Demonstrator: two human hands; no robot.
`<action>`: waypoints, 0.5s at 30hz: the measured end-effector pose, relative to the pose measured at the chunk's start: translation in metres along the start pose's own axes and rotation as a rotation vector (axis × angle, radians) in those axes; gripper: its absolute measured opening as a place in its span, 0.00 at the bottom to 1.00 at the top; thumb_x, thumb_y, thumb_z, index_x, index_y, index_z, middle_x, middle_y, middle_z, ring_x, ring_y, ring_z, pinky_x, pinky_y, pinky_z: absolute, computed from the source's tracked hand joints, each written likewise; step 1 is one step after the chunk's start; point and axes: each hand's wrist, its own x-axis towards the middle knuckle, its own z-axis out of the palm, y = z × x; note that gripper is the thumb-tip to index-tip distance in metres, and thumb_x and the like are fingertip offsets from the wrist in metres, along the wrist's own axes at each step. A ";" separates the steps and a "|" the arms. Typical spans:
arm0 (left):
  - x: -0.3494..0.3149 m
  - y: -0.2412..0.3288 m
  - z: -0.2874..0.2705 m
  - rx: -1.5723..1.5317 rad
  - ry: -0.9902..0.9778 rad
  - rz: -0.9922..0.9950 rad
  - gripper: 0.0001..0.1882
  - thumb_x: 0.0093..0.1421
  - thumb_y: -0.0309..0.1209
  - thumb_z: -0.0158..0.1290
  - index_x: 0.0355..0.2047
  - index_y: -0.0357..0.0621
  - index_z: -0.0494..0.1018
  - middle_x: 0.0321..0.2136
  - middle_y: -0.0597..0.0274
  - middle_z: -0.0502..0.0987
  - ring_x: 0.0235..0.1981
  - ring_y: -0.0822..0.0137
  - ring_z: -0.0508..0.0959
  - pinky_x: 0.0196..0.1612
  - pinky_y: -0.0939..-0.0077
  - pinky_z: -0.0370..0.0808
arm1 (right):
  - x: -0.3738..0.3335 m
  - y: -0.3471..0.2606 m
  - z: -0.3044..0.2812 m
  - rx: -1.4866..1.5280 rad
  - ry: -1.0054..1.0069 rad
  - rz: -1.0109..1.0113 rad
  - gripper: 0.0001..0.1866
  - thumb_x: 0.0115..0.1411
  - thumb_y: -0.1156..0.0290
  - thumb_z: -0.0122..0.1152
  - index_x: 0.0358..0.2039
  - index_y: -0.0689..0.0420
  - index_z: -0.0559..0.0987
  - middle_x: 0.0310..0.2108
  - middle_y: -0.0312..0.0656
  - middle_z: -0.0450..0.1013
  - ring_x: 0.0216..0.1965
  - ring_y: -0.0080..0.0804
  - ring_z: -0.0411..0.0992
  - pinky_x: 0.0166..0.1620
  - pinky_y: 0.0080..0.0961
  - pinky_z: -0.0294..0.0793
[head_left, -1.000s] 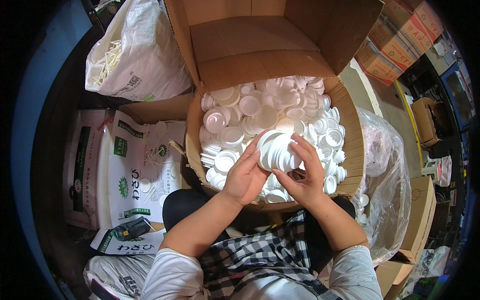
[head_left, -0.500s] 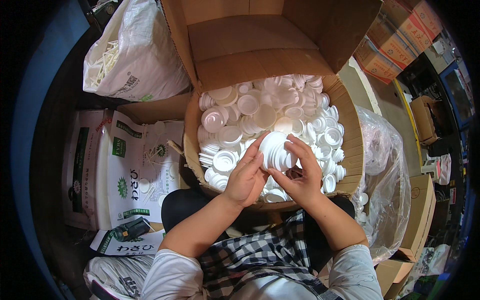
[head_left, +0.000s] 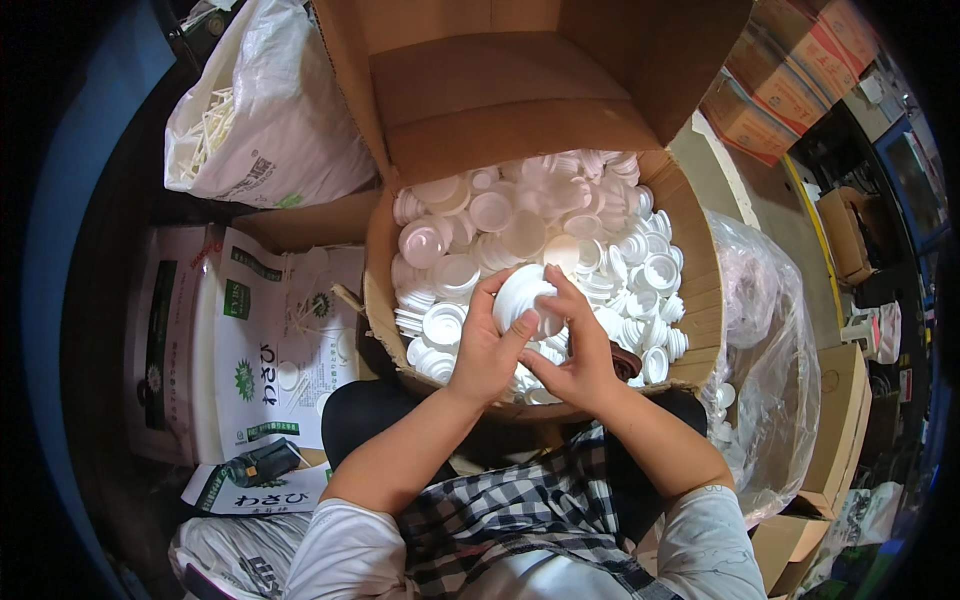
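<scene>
In front of me, a large cardboard box (head_left: 703, 330) holds a heap of round white plastic lids (head_left: 490, 211) with stepped rims. Over the near part of the heap I hold a white plastic lid (head_left: 522, 299) between both hands; whether it is one or several stacked I cannot tell. My left hand (head_left: 488, 345) grips its left side, thumb across the front. Fingers of my right hand (head_left: 580, 347) curl over its right side. A dark brown rounded object (head_left: 626, 362) shows beside my right hand, mostly hidden behind it.
At the far left stands a white bag (head_left: 300, 110) of thin white sticks. Printed cartons (head_left: 265, 350) with a dark device (head_left: 262, 462) lie to my left. A clear plastic bag (head_left: 765, 400) hangs along the box's right side. Orange-printed boxes (head_left: 770, 95) are stacked at the far right.
Both hands have moved slightly left with the lid, which has turned to face more upward. The right fingers have shifted over its edge, and more of the brown object shows.
</scene>
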 end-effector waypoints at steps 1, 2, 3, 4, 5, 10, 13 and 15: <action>0.003 0.001 0.002 0.019 -0.003 0.036 0.26 0.58 0.30 0.51 0.53 0.40 0.53 0.49 0.57 0.64 0.49 0.68 0.67 0.51 0.74 0.66 | 0.000 0.004 0.003 0.159 0.053 0.031 0.34 0.44 0.74 0.65 0.52 0.59 0.62 0.56 0.54 0.58 0.58 0.48 0.56 0.58 0.36 0.56; 0.004 0.000 0.003 -0.009 -0.007 0.031 0.26 0.58 0.30 0.51 0.53 0.40 0.53 0.49 0.57 0.64 0.49 0.68 0.67 0.51 0.74 0.66 | 0.001 0.006 0.004 0.336 0.140 0.133 0.34 0.46 0.72 0.63 0.53 0.60 0.61 0.56 0.53 0.58 0.58 0.47 0.57 0.58 0.36 0.55; 0.004 -0.002 0.004 -0.038 -0.011 0.026 0.27 0.58 0.30 0.52 0.53 0.41 0.52 0.49 0.57 0.64 0.49 0.68 0.67 0.52 0.73 0.66 | 0.002 0.007 0.004 0.513 0.228 0.235 0.34 0.49 0.70 0.62 0.55 0.61 0.59 0.56 0.51 0.58 0.58 0.45 0.57 0.59 0.36 0.55; 0.003 -0.004 0.004 -0.065 -0.009 0.024 0.27 0.58 0.29 0.52 0.54 0.41 0.52 0.49 0.57 0.65 0.49 0.68 0.67 0.52 0.73 0.65 | 0.003 0.010 0.005 0.695 0.309 0.336 0.34 0.51 0.67 0.60 0.56 0.62 0.58 0.56 0.50 0.58 0.58 0.43 0.57 0.59 0.35 0.54; 0.002 -0.004 0.006 -0.086 -0.017 0.017 0.27 0.58 0.29 0.52 0.54 0.41 0.53 0.49 0.58 0.65 0.49 0.68 0.67 0.53 0.72 0.64 | 0.005 0.018 0.005 0.736 0.334 0.409 0.33 0.60 0.53 0.47 0.57 0.64 0.56 0.55 0.48 0.59 0.56 0.38 0.59 0.58 0.32 0.56; -0.005 -0.012 0.014 0.085 -0.107 0.061 0.28 0.55 0.25 0.54 0.54 0.39 0.57 0.48 0.60 0.65 0.51 0.67 0.65 0.56 0.71 0.60 | 0.003 0.019 0.005 0.910 0.367 0.792 0.32 0.63 0.44 0.30 0.48 0.62 0.66 0.37 0.42 0.68 0.39 0.29 0.68 0.45 0.26 0.67; -0.007 -0.021 0.014 0.428 -0.084 0.204 0.27 0.53 0.21 0.55 0.53 0.36 0.59 0.45 0.61 0.65 0.48 0.68 0.67 0.53 0.74 0.63 | 0.003 0.013 0.003 0.743 0.506 0.689 0.29 0.65 0.47 0.30 0.37 0.63 0.70 0.27 0.38 0.69 0.29 0.23 0.67 0.35 0.21 0.68; -0.006 -0.022 0.013 0.412 -0.116 0.172 0.27 0.53 0.21 0.54 0.52 0.36 0.59 0.45 0.60 0.65 0.47 0.69 0.68 0.52 0.74 0.64 | 0.002 0.016 0.000 0.624 0.494 0.608 0.28 0.65 0.49 0.30 0.33 0.62 0.70 0.24 0.36 0.68 0.25 0.21 0.66 0.31 0.20 0.66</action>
